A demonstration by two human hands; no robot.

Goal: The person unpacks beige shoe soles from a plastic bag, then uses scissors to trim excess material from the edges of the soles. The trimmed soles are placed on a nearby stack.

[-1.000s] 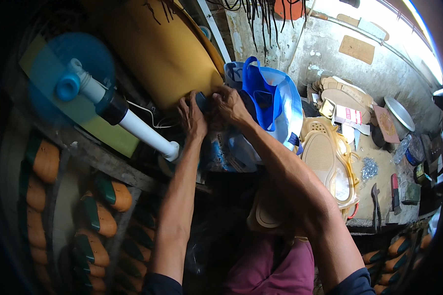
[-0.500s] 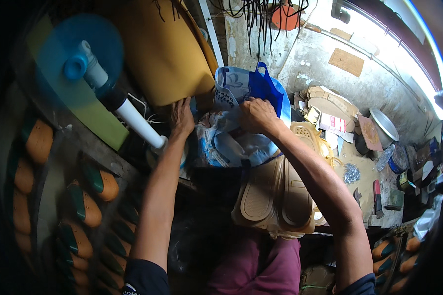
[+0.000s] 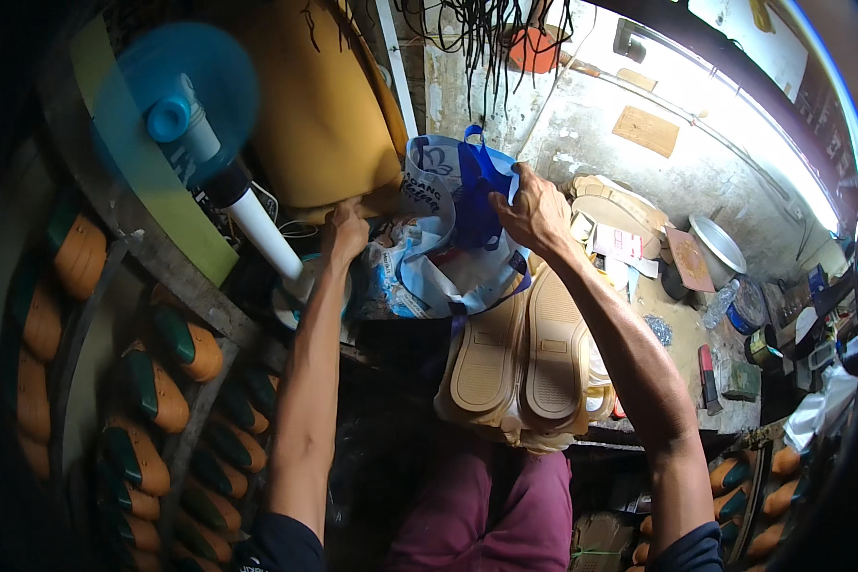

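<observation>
My right hand (image 3: 536,217) is closed on the right side of a blue-and-white shopping bag (image 3: 427,195), near its top rim. The bag stands open, with dark blue cloth (image 3: 480,191) and a blue loop handle at its far side. Crumpled pale plastic packaging (image 3: 391,272) lies at the bag's left. My left hand (image 3: 346,232) has its fingers curled at the lower edge of a large rolled yellow sheet (image 3: 329,124); what they hold is hidden. Closer to me, tan shoe soles (image 3: 558,362) rest on a stack above my lap.
At left a blue fan (image 3: 186,105) spins on a white pole (image 3: 264,234). Racks of orange-and-green shoe forms (image 3: 195,343) line the left. On the bench at right are cut sole pieces (image 3: 620,205), a metal bowl (image 3: 718,243), a red-handled knife (image 3: 707,377) and metal bits (image 3: 658,329).
My right hand has moved from inside the bag's mouth to its right rim. My left hand's fingers, stretched out against the yellow sheet before, are now curled. The view has shifted slightly.
</observation>
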